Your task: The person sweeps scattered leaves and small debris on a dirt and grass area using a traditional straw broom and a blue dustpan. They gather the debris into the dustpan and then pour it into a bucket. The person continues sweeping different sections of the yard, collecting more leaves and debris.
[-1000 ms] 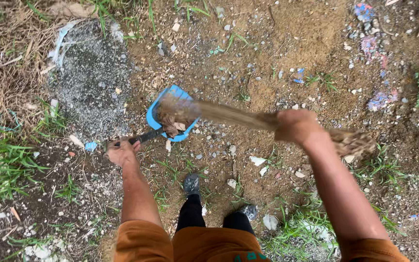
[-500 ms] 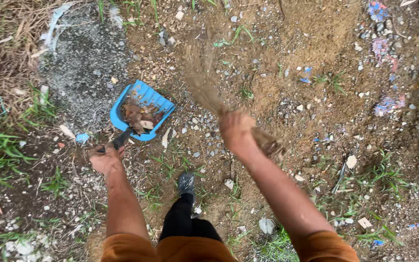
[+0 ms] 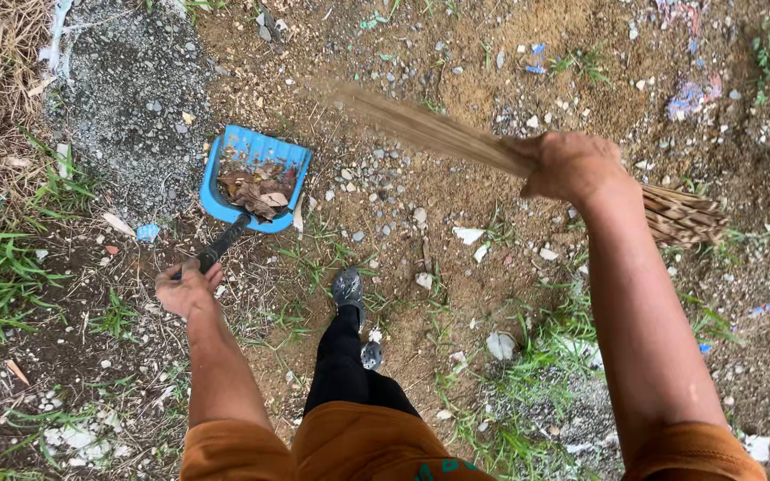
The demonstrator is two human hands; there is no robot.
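Swung rightward, broom (image 3: 456, 142) in right fingers (image 3: 568, 165); left fingers (image 3: 187, 287) grip dustpan (image 3: 256, 178).

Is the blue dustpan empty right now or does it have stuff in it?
Partly full: the blue dustpan lies flat on the dirt with dry brown leaves piled in its tray; its blue back wall shows bare.

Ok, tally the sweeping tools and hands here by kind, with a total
Blue dustpan: 1
Stick broom: 1
Hands: 2, left hand and right hand
Total: 4
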